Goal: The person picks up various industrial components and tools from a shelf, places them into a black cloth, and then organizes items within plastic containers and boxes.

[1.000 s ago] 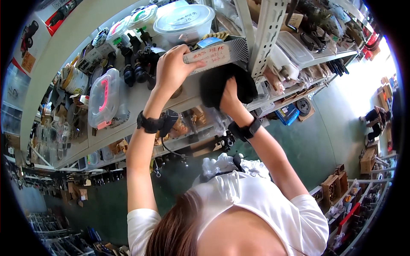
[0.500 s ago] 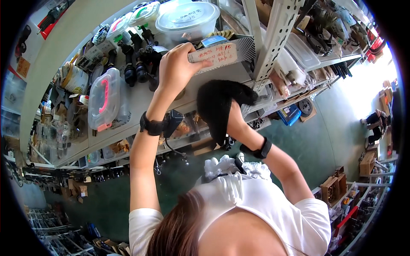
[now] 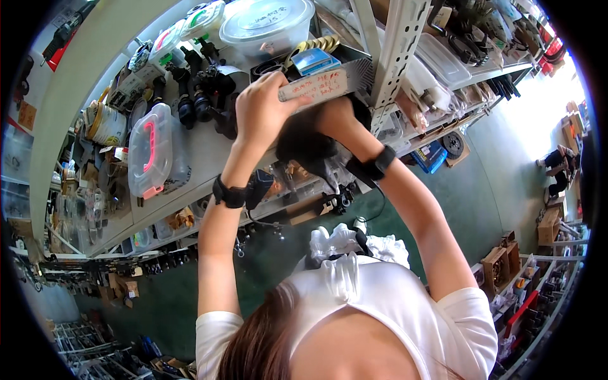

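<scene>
My left hand grips the front edge of an open parts bin near its left corner, beside a handwritten label. The bin's front is raised off the shelf. Inside lie a small blue-and-white box, a yellow ribbed coil and some black rings. Below the bin's front, my right hand is closed on a dark, fuzzy black cloth, pressing it onto the shelf under the bin. Its fingertips are hidden by the bin and the cloth.
A clear lidded tub stands behind the bin. Black metal joint parts and a clear case with a pink handle sit to the left. A perforated white upright rises close on the right. Another person is far right.
My right hand has moved left and away from me with the black cloth, in beneath the bin. The bin's front has been lifted and its contents show more.
</scene>
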